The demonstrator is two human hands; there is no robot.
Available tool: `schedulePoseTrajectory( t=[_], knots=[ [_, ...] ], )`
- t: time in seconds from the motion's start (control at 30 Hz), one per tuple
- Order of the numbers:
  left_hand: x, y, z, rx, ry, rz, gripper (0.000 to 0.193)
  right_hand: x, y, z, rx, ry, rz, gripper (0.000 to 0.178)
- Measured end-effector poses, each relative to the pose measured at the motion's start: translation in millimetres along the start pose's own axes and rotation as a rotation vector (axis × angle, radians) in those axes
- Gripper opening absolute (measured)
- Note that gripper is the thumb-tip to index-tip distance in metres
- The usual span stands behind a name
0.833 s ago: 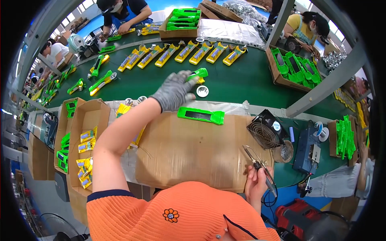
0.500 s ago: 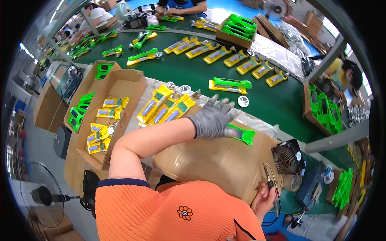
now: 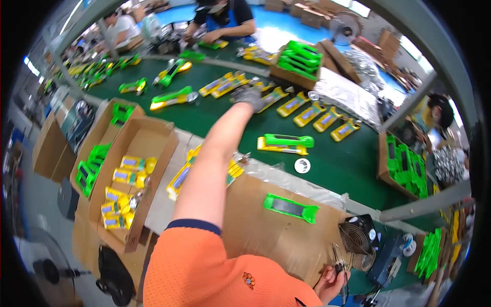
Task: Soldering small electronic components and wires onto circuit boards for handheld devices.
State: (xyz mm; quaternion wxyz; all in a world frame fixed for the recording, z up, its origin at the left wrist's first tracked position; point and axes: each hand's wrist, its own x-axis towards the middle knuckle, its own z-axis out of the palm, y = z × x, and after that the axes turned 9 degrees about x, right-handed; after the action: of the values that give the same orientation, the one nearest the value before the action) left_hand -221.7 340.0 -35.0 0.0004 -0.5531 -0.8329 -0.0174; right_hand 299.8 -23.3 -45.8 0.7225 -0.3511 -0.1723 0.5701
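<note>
My left hand [image 3: 249, 97], in a grey glove, reaches far across the green bench to the row of yellow casings with circuit boards. It is over or touching one yellow casing [image 3: 271, 99]; its fingers are blurred, so their grip is hidden. On the brown cardboard in front of me lies a green casing [image 3: 290, 207] with a dark panel, apart from both hands. My bare right hand [image 3: 330, 282], low at the right, is closed round a soldering iron [image 3: 339, 267]. My left forearm partly covers a pile of yellow casings [image 3: 179, 180].
At left a cardboard box [image 3: 171, 146] holds yellow casings. A green-and-yellow pair [image 3: 285, 144] and a round white disc [image 3: 302, 165] lie on the bench. A small black fan [image 3: 358, 233] and a blue soldering station [image 3: 384, 267] stand at right. A co-worker [image 3: 225, 25] works opposite.
My left hand has left the green casing on the cardboard and stretched forward to the row of yellow casings. My right hand still holds the soldering iron. The view has shifted somewhat.
</note>
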Motion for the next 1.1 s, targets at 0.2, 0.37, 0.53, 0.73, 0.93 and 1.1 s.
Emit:
schedulePoseTrajectory(
  t=[0.2,0.37,0.53,0.73,0.93,1.1],
  knots=[
    [-18,10,9,-0.029,0.04,0.042,0.084,11,3,-18,0.023,0.081,-0.03,0.014],
    [-26,12,12,0.051,0.127,0.029,0.063,11,3,-17,0.01,0.029,-0.042,0.02],
    [-22,13,-2,0.027,-0.002,-0.018,0.065,5,3,-13,0.065,0.013,-0.005,0.005],
    [-43,-50,-48,0.29,-0.146,0.193,0.067,6,1,-17,0.075,-0.042,0.024,0.005],
    [-226,-122,-105,0.033,0.07,0.155,0.063,6,-1,-12,0.063,-0.115,0.04,0.01],
    [-345,-126,-85,0.085,0.006,-0.087,0.064,8,-2,-13,0.069,-0.189,0.038,0.012]
  ],
)
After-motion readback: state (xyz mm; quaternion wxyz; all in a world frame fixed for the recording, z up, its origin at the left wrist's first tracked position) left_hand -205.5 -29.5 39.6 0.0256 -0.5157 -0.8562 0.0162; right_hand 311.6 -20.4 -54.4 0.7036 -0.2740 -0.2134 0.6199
